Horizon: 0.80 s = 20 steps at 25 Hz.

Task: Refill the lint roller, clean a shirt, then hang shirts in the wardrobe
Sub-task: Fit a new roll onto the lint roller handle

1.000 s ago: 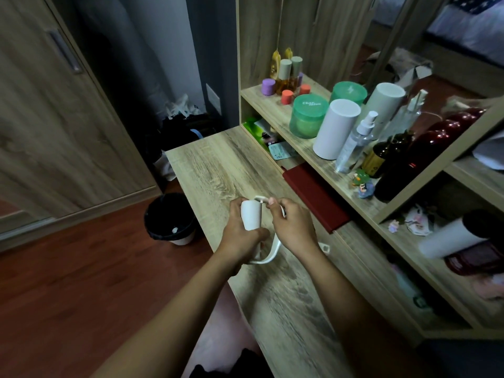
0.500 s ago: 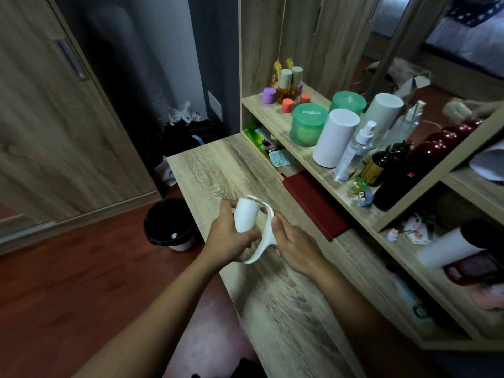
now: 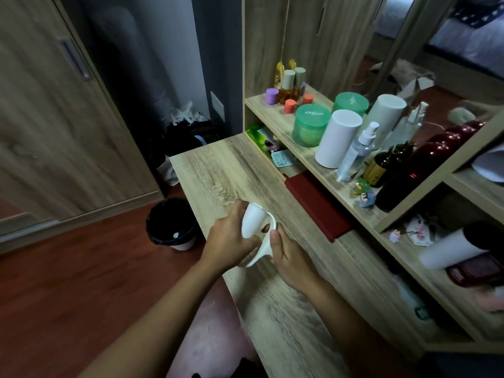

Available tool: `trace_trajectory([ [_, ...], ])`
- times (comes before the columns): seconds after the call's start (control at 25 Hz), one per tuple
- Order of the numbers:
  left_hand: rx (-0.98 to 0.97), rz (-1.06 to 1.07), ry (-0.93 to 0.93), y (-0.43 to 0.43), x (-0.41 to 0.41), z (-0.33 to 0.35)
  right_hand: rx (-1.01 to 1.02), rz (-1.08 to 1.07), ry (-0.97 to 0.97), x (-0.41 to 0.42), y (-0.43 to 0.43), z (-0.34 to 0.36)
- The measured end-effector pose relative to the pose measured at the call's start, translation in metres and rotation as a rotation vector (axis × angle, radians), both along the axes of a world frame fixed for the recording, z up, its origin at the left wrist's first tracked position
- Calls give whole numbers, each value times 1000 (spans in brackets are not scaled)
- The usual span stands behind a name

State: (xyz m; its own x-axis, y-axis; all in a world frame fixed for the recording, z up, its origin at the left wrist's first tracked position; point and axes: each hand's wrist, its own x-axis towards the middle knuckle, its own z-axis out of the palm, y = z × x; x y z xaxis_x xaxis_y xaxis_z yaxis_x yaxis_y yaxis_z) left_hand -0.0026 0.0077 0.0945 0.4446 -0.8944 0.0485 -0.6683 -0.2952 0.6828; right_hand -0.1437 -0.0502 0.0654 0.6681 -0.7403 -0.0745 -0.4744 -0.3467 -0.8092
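Standing at the desk (image 3: 218, 173), we hold the lint roller (image 3: 257, 230) just above it: left hand (image 3: 231, 238) fingers wrapped round the roll, right hand (image 3: 289, 257) gripping the handle. We judge refilling under way; seating the roll comes next.

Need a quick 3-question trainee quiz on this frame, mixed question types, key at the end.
1. True or false: the left hand grips the white roll of the lint roller.
2. What does the right hand hold? A) spray bottle B) roller's white handle C) red book
3. What stands on the floor left of the wooden desk?

Key: 1 true; 2 B; 3 a black-lined bin.
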Motion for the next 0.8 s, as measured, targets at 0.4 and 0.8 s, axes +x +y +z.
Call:
trace_trajectory([
  [0.4,-305,263,-61,-3,37,28,93,-290,-87,4,-3,-4],
  [0.8,-49,-41,-520,8,35,20,111,-480,-185,23,3,3],
])
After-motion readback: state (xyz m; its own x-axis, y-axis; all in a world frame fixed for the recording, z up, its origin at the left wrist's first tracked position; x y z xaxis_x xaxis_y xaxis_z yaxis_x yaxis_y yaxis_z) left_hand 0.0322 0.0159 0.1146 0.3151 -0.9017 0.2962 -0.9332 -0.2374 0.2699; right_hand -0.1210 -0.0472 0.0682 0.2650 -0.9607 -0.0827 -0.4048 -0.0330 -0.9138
